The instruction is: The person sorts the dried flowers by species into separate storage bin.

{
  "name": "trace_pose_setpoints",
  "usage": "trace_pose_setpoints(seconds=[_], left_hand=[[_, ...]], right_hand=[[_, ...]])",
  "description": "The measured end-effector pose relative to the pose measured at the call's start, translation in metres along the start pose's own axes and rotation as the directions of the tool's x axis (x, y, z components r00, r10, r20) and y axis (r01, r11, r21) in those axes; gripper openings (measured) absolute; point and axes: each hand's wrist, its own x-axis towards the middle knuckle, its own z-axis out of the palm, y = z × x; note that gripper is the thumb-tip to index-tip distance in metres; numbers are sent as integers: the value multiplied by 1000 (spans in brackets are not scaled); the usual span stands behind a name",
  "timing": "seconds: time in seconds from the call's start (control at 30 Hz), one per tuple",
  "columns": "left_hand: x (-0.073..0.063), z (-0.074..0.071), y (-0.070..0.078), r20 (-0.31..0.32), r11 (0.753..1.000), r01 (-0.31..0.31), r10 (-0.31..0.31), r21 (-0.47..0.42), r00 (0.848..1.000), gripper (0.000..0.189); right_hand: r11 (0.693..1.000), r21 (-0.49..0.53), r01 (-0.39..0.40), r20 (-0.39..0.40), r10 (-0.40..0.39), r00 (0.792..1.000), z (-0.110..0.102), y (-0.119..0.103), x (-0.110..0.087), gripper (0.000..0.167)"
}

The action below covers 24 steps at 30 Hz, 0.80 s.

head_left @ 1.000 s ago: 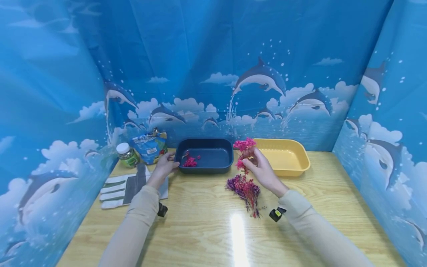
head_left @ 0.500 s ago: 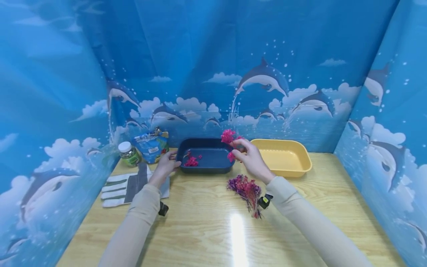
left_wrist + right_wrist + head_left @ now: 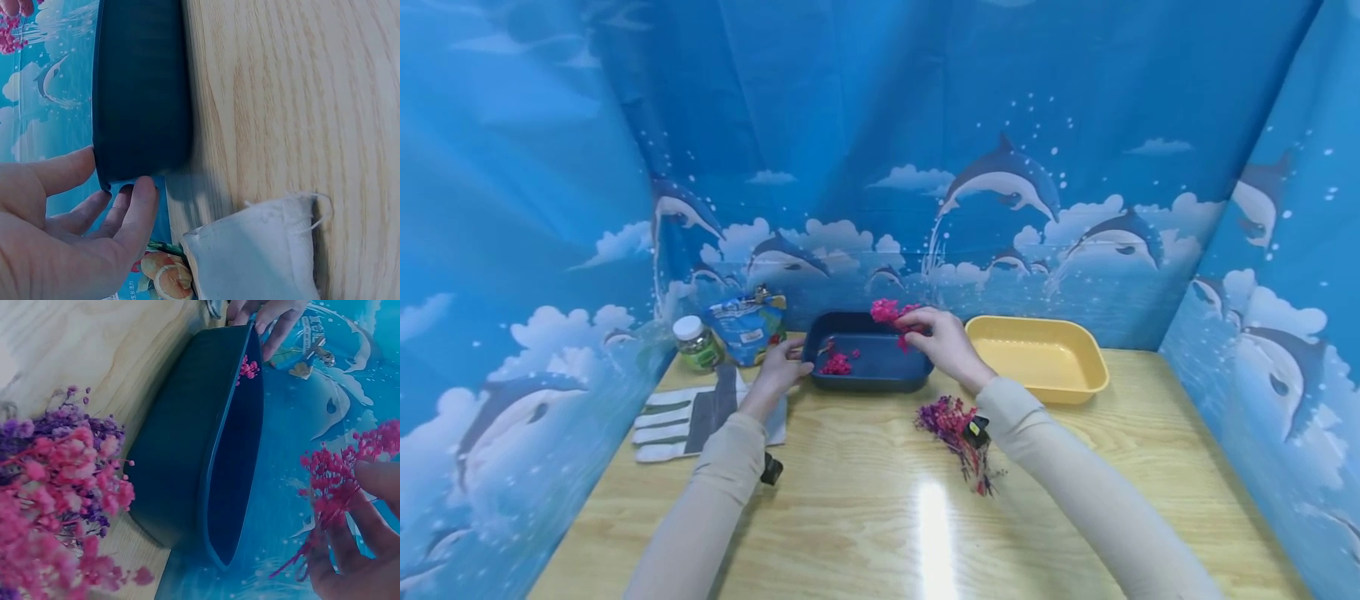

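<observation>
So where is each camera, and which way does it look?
Head: on the head, looking forward and down at the blue tray, yellow tray and flower bundle; left hand, right hand and sleeves show.
Left wrist: on that wrist, looking past the left hand at the blue tray; right-hand fingers show, top left.
Right wrist: on that wrist, looking along the blue tray; the right hand holds pink flowers, the left hand shows beyond.
Both wrist views share the blue tray.

On the wood-grain worktop (image 3: 850, 500), a white-lidded jar (image 3: 702, 348) stands just beside a blue fruit-printed pouch (image 3: 745, 327); a grey-and-white glove (image 3: 703, 414) lies nearer the camera. A dolphin-printed backdrop (image 3: 880, 125) hangs behind.
</observation>
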Motion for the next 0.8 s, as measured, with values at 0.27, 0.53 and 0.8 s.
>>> trace_pose_setpoints(seconds=[0.27, 0.53, 0.8], left_hand=[[-1, 3, 3, -34, 1000, -14, 14, -14, 999, 67], [-2, 8, 5, -53, 998, -55, 56, 21, 997, 66], [-3, 9, 5, -49, 999, -47, 48, 16, 998, 66]], right_hand=[[992, -127, 12, 37, -7, 999, 10, 1, 16, 27], [951, -295, 90, 89, -67, 994, 20, 6, 31, 30], [864, -464, 195, 173, -127, 977, 33, 12, 39, 29]])
